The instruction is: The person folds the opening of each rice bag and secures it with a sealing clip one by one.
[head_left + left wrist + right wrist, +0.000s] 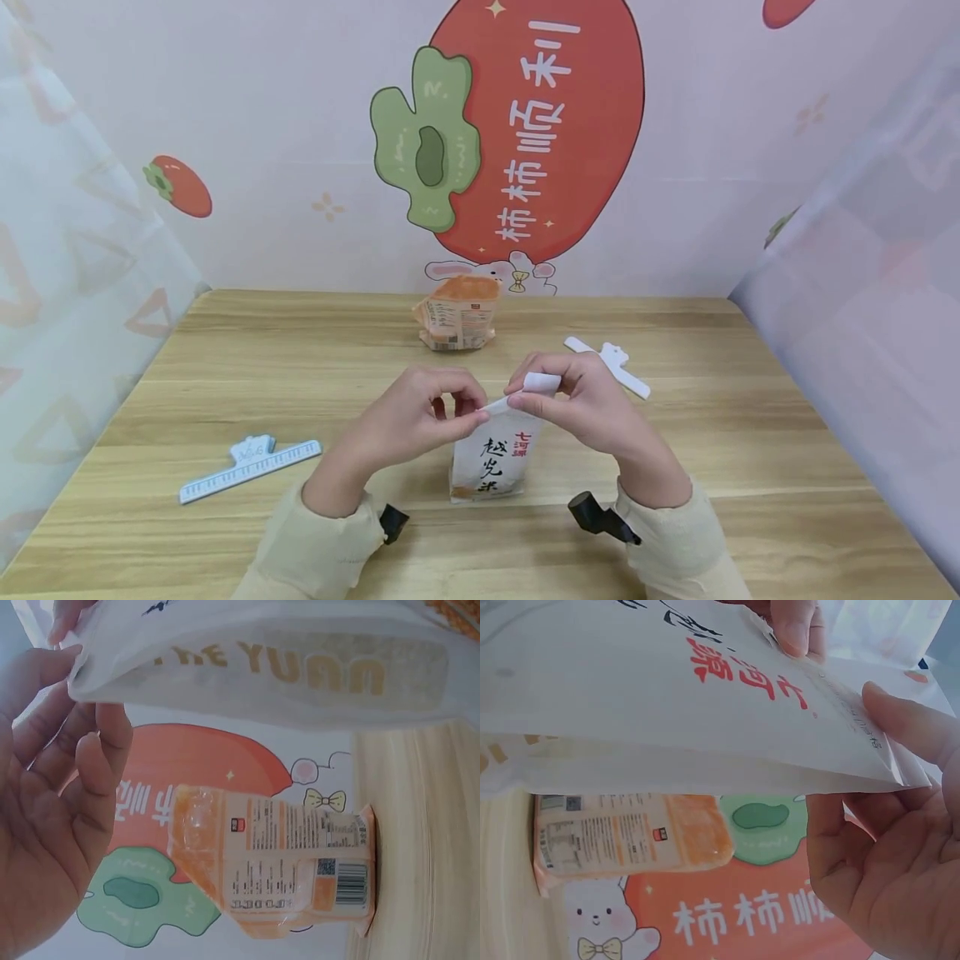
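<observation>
A white rice bag (491, 458) with black and red lettering stands upright on the table before me, its top edge folded over. With thumb and fingers my left hand (423, 412) pinches the left end of that edge. At the other end, my right hand (581, 400) pinches the fold near the top right corner. The left wrist view shows the bag's side panel (300, 671) with yellow letters above the left palm. In the right wrist view, the right thumb lies over the bag's printed face (727, 705) and the other fingers are behind it.
An orange and cream package (459, 315) stands at the back of the wooden table (300, 358). A white sealing clip (615, 362) lies behind my right hand. To the left rests a pale blue clip (251, 467) with a ruled bar. A printed backdrop (285, 100) rises behind.
</observation>
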`<state>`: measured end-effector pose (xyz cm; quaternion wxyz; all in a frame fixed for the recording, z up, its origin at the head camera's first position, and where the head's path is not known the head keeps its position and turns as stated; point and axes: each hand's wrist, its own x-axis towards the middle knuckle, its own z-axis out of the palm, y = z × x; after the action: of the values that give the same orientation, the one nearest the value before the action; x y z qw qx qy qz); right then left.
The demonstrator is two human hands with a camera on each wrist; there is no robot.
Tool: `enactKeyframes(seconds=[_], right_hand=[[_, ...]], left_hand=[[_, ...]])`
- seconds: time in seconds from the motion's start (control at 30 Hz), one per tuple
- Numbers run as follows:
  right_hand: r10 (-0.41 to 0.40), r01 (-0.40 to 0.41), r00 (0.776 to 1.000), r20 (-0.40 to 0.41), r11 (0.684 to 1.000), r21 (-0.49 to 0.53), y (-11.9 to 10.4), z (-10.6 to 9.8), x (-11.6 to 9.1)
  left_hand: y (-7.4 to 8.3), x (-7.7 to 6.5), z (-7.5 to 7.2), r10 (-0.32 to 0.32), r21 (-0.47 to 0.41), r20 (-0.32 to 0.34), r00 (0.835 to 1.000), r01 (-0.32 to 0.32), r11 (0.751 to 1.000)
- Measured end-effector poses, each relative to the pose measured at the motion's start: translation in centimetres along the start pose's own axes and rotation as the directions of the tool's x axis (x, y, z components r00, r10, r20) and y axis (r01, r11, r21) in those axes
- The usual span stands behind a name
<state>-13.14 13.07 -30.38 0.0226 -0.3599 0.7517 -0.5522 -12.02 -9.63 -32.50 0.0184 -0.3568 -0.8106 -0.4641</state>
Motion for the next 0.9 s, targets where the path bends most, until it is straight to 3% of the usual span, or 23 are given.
enactKeyframes(seconds=[0.27, 0.57, 0.7, 0.9], right_hand=[[-0.044, 0.043, 0.999, -0.006, 0.998, -0.056, 0.0, 0.3, -0.1], [-0.09, 0.082, 0.995, -0.049, 0.987, -0.14, -0.6, 1.2, -0.1], [-0.095, 0.084, 0.994, -0.061, 0.982, -0.167, -0.8, 1.5, 0.1], [-0.066, 0.046, 0.994, -0.09, 0.978, -0.201, -1.1, 1.6, 0.1]], left_hand=[[0.3, 0.3, 1.2, -0.039, -0.066, -0.12, 0.992, 0.031, 0.997], [0.4, 0.3, 1.7, 0.058, -0.087, -0.235, 0.97, -0.08, 0.993], [0.2, 0.4, 1.5, 0.076, -0.099, -0.236, 0.969, -0.102, 0.99], [-0.2, 0.1, 0.7, 0.045, -0.101, -0.161, 0.986, -0.061, 0.993]])
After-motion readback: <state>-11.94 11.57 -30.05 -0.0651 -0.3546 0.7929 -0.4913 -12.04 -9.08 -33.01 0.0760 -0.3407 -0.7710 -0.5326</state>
